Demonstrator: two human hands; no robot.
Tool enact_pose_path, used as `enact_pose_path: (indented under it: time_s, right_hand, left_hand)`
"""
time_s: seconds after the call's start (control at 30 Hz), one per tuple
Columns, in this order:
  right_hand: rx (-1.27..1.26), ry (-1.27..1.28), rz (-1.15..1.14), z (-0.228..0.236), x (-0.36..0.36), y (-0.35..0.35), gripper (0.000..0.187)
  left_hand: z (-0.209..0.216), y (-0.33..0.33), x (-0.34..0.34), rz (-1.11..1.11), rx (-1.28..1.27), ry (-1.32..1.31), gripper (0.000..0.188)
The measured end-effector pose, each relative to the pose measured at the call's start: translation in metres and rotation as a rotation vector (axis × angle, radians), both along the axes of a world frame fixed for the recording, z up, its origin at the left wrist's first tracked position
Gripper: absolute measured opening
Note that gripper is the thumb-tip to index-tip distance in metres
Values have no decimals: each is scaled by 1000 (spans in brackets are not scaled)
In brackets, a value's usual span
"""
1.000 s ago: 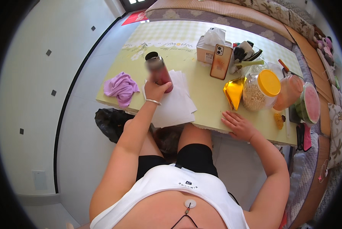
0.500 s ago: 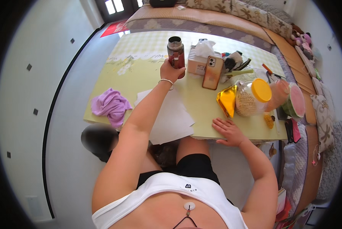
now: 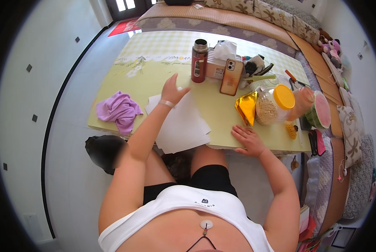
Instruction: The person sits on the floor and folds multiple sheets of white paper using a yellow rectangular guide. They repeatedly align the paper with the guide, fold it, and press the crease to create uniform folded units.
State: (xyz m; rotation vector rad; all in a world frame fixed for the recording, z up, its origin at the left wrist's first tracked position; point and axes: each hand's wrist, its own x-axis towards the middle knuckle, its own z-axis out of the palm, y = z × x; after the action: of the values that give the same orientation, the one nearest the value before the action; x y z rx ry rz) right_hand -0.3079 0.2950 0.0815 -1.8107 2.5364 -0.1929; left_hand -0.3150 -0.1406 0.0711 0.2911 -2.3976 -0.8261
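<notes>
A red metal flask (image 3: 199, 63) with no lid stands upright on the table, beside a tissue box (image 3: 215, 64). My left hand (image 3: 173, 89) is apart from the flask, its thumb and fingers spread with nothing between them. It hovers over the upper edge of several white paper sheets (image 3: 181, 122), which overhang the table's near edge. My right hand (image 3: 248, 140) lies flat at the near edge of the table, fingers stretched out. Just beyond it sits a shiny gold wedge-shaped packet (image 3: 246, 108). A phone (image 3: 231, 77) leans upright against the tissue box, its back toward me.
A crumpled purple cloth (image 3: 120, 111) lies at the table's left. To the right stand a yellow-lidded jar (image 3: 275, 105) of pale grains and a cut watermelon (image 3: 321, 110). A black bag-like thing (image 3: 105, 151) is below the table's left corner. A long bench (image 3: 238, 27) runs behind.
My left hand has let go of the flask and drawn back toward me, to the left. The flask now stands alone beside the tissue box. My right hand stays flat on the table.
</notes>
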Motion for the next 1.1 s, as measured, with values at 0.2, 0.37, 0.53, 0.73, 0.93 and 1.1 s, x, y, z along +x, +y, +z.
enact_pose_path:
  time_s: [0.2, 0.37, 0.53, 0.73, 0.93, 1.1]
  right_hand:
    - [-203, 19, -15, -13, 1, -8, 67]
    - [-448, -146, -238, -27, 35, -105, 57]
    - [-461, -200, -383, -31, 66, -165, 59]
    - [-474, -24, -421, -14, 87, -168, 64]
    - [-331, -105, -328, -26, 80, -151, 75]
    - [-145, -116, -369, 5, 98, -139, 84]
  left_hand:
    - [-30, -2, 185, 154, -82, -216, 75]
    - [-36, 21, 220, 137, -98, -293, 82]
    - [-35, 22, 204, 60, -40, -261, 86]
    - [-25, 16, 194, -6, 57, -257, 87]
    - [-29, 35, 199, -38, 51, -228, 92]
    - [-22, 43, 195, -58, -37, -283, 96]
